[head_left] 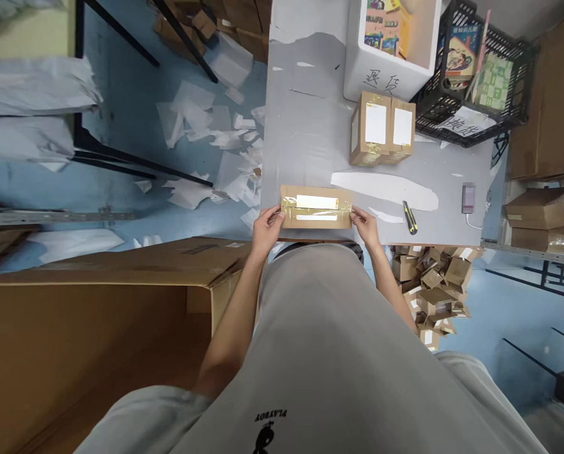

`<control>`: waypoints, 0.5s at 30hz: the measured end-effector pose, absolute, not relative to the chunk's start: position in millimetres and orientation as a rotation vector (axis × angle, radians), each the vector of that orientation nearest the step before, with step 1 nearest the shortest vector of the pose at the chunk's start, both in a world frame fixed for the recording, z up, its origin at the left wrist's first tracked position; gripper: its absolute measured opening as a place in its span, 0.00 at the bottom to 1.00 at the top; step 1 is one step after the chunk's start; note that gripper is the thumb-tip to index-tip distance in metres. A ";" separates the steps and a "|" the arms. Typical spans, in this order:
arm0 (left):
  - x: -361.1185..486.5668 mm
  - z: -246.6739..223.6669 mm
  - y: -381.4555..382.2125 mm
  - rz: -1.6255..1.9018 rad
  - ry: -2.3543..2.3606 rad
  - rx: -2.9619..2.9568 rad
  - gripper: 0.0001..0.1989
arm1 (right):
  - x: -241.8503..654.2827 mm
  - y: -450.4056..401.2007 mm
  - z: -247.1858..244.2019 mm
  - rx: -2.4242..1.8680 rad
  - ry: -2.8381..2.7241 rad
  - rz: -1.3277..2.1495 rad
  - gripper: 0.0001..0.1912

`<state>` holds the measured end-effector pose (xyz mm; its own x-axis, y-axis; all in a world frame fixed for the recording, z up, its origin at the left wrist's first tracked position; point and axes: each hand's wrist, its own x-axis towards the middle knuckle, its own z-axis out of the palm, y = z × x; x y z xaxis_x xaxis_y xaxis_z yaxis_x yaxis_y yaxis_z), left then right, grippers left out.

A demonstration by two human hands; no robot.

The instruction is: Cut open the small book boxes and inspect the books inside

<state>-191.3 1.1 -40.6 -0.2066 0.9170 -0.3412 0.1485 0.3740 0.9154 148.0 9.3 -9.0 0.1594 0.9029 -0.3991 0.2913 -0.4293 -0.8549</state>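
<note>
A small taped cardboard box (316,211) with white labels lies at the near edge of the grey table (305,139). At its left end, my left hand (266,230) pinches the corner between thumb and fingers. The opposite end is gripped the same way by my right hand (367,227). Clear tape runs along the seam between the labels. To the right of my right hand lies a yellow and black utility knife (409,217), touched by neither hand. Part of a white paper sheet (385,188) is stuck flat beyond the box.
Two labelled cardboard boxes (370,148) stand together farther back. Behind them are a white foam bin (355,69) and a black plastic crate (480,135), both holding books. A phone (469,198) lies at right. A large open carton (121,268) stands left; cartons are piled (435,299) below the table.
</note>
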 end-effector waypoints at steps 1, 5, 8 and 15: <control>-191.1 -41.3 2.0 0.955 1.624 0.952 0.22 | 148.2 10.7 -8.8 -1.819 -1.141 1.274 0.31; -191.9 -44.0 2.3 0.948 1.631 0.872 0.26 | 149.0 13.1 -5.8 -1.851 -1.169 1.236 0.29; -196.6 -48.7 -1.7 0.949 1.632 0.853 0.28 | 149.5 8.6 -5.0 -1.859 -1.209 1.175 0.31; -203.2 -78.3 -10.8 0.880 1.632 0.664 0.27 | 151.8 -7.9 -24.0 -1.936 -1.211 1.261 0.30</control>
<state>-203.2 -10.8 -78.3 -0.2305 0.7993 -0.5549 -0.0239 0.5654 0.8245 151.8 -7.9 -24.0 0.1639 0.8870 -0.4317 0.3953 -0.4600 -0.7951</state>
